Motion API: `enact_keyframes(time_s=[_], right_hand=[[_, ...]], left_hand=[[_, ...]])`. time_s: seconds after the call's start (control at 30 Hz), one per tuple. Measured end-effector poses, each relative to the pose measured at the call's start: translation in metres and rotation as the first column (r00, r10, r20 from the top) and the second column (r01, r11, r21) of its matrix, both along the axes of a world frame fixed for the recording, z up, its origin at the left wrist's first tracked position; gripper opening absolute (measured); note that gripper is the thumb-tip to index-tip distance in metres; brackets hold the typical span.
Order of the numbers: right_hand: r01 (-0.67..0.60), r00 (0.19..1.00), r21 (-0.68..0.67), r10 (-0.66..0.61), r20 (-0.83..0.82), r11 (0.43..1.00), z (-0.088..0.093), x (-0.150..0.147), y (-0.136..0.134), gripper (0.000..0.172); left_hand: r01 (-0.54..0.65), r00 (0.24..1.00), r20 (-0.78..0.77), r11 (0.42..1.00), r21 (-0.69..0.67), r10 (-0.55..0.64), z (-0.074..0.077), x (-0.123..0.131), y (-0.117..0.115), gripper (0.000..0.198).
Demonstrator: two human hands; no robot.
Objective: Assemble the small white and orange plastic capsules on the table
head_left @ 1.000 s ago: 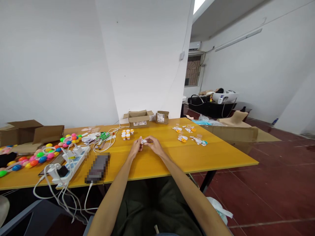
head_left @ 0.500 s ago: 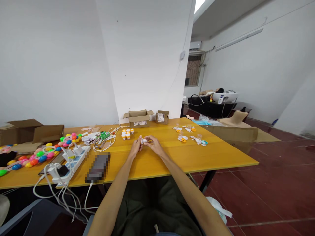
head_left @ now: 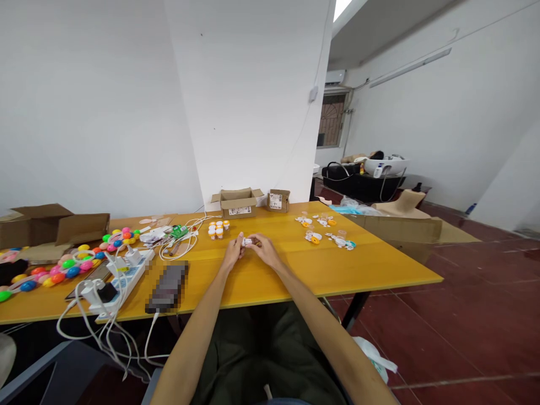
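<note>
Between my two hands, over the middle of the table, is a small white plastic part; its exact kind is too small to make out. My left hand pinches it from the left, thumb on top. From the right, the fingers of my right hand close on the same part. Beyond my left hand stands a cluster of small white-and-orange containers. To the right lie several groups of loose white, clear and orange pieces, one with a teal piece.
Two cardboard boxes, an open one and a smaller one, stand against the wall. At left are a phone on a cable, a loaded power strip, a green circuit board and colourful balls.
Both hands stay in nearly the same place, holding the white part. My right fingers have shifted slightly around it. Nothing else on the table has visibly moved.
</note>
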State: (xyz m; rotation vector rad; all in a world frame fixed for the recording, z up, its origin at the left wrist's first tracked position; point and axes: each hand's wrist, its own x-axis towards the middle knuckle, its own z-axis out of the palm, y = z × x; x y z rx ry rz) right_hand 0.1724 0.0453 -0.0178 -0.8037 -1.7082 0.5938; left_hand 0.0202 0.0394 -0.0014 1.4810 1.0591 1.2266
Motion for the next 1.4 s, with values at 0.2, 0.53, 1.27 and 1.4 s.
enact_keyframes(time_s=[0.2, 0.53, 1.27, 1.4], right_hand=[[-0.025, 0.999, 0.093, 0.022, 0.035, 0.995, 0.004, 0.001, -0.006, 0.013], [0.019, 0.999, 0.065, -0.021, 0.038, 0.998, 0.003, 0.0, -0.004, 0.013], [0.253, 0.921, -0.18, -0.179, 0.346, 0.951, 0.011, 0.001, -0.016, 0.057], [0.277, 0.879, -0.118, -0.202, 0.433, 0.954, 0.015, 0.0, -0.018, 0.046]], left_hand=[[-0.014, 1.0, -0.002, 1.0, -0.003, 0.014, 0.004, 0.003, -0.004, 0.055], [-0.015, 1.0, -0.018, 1.0, 0.018, 0.016, 0.005, 0.003, -0.006, 0.056], [0.021, 1.0, 0.022, 0.999, -0.034, -0.02, 0.006, 0.004, -0.004, 0.046], [0.011, 0.999, 0.049, 0.999, -0.038, -0.009, 0.007, 0.004, -0.006, 0.047]])
